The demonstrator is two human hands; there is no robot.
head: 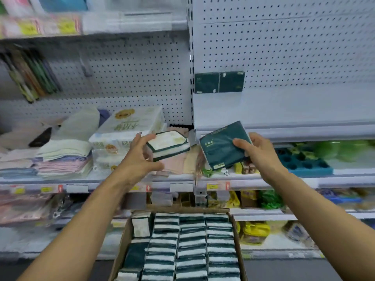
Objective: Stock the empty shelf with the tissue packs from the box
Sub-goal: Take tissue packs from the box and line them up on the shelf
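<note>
Midway through restocking, both hands hold a tissue pack each, left hand (142, 153) on a pale pack (168, 145), right hand (257, 151) on a green pack (221, 147), below the shelf (284, 110); a loose, one-handed grip could drop either into the box (182, 250).

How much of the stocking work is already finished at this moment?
Done: two dark green tissue packs stand at the back left of the empty shelf. In hand: the left hand grips one pack, and the right hand grips another pack, both below the shelf. Left: the cardboard box is nearly full, so most of the job remains.
</note>
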